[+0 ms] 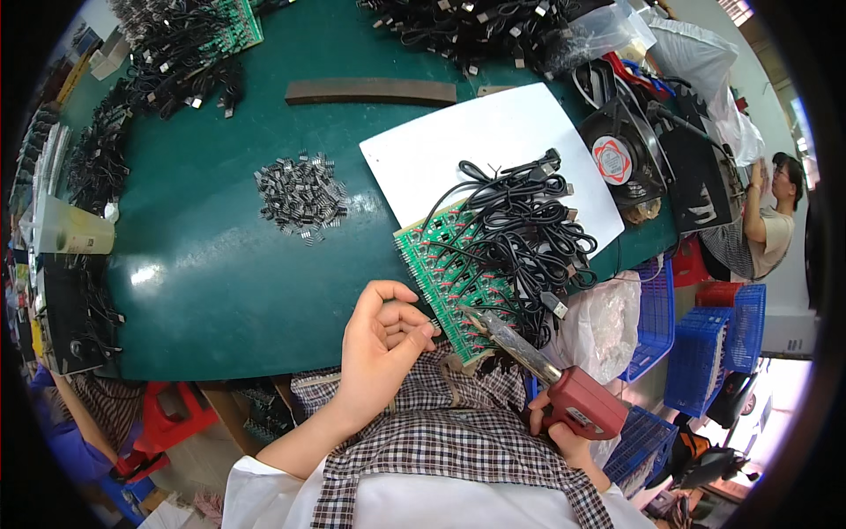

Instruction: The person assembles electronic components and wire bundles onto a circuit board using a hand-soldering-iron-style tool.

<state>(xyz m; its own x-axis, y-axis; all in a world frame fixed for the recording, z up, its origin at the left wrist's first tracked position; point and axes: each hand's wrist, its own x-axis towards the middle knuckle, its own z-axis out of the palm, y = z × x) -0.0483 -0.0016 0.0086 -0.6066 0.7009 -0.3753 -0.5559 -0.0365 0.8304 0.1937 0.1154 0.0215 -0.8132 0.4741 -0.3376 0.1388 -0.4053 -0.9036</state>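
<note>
My right hand (pixel 564 429) is wrapped around the dark red handle of a soldering gun (pixel 583 404). Its metal tip reaches over the green circuit board panel (pixel 438 251), near the panel's front part. Black USB cables (pixel 529 225) run from the panel and lie bundled on its right side. Next to the panel's left edge, my left hand (pixel 385 339) is closed, with thumb and finger pinched together; what sits between them is too small to make out. A white sheet (pixel 423 150) lies beneath part of the panel and cables. Left of the sheet is a pile of small black-and-silver connectors (pixel 301 196).
A dark bar (pixel 370 92) lies on the green table (pixel 203 309). More cable bundles (pixel 467 31) fill the far edge. A round fan (pixel 617 159) stands at the right, with blue baskets (pixel 696 361) beyond. Another person (pixel 765 220) sits at far right; another person's arm (pixel 84 414) shows at left.
</note>
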